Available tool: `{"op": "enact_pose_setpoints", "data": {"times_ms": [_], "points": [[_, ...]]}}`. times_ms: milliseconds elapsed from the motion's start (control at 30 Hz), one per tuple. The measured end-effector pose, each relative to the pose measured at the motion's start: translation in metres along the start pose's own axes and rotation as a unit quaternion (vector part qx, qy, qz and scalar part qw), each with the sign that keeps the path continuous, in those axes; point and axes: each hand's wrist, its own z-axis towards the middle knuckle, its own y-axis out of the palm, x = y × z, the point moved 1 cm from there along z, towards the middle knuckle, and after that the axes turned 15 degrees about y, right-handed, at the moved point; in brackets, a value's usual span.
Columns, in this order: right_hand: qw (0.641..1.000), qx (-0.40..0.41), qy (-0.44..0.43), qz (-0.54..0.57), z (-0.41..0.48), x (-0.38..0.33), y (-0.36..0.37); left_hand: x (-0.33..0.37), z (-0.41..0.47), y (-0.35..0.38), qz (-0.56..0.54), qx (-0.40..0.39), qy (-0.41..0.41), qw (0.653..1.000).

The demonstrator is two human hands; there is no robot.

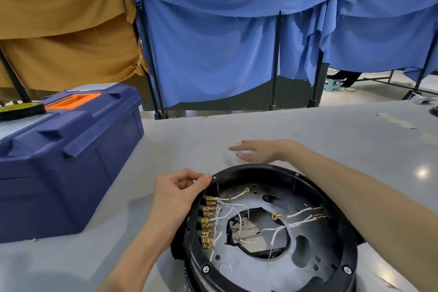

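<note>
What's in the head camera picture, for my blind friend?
A left hand grips the rim of a round black plastic housing with white wires; the open right hand reaches over the grey table beyond it. A blue plastic toolbox sits left.

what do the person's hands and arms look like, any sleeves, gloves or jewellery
The left hand and right hand are bare: no gloves, rings or watch show. The left forearm and right forearm are bare too, with no sleeve in view.
</note>
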Motion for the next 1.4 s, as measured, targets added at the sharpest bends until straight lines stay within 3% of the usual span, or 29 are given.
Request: {"op": "enact_pose_setpoints", "data": {"times_ms": [133, 267, 500, 700, 933, 1033, 1167, 1400], "points": [[0.998, -0.023, 0.023, -0.047, 0.011, -0.004, 0.001, 0.001, 0.0, 0.001, 0.002, 0.001, -0.003, 1.0], [0.998, -0.044, 0.015, 0.034, 0.008, -0.004, 0.004, 0.004, -0.001, 0.001, -0.004, -0.005, -0.004, 1.0], [0.984, 0.09, 0.032, 0.153, -0.001, 0.007, 0.004, 0.003, -0.001, 0.0, -0.001, -0.008, 0.005, 1.0], [0.908, 0.229, 0.004, 0.351, -0.044, 0.011, -0.019, 0.002, 0.001, 0.0, 0.008, -0.014, 0.004, 1.0], [0.872, 0.141, -0.16, 0.441, -0.117, -0.024, -0.031, 0.012, 0.001, -0.003, 0.03, -0.037, 0.048, 0.998], [0.857, 0.149, -0.153, 0.468, -0.128, -0.031, -0.024, 0.024, -0.001, -0.005, 0.016, -0.036, 0.063, 0.997], [0.867, 0.172, -0.119, 0.453, -0.132, -0.032, -0.019, 0.032, -0.003, -0.007, -0.005, -0.059, 0.077, 0.995], [0.846, 0.159, -0.099, 0.499, -0.138, -0.033, -0.021, 0.033, -0.003, -0.005, 0.032, -0.071, 0.066, 0.995]]}}
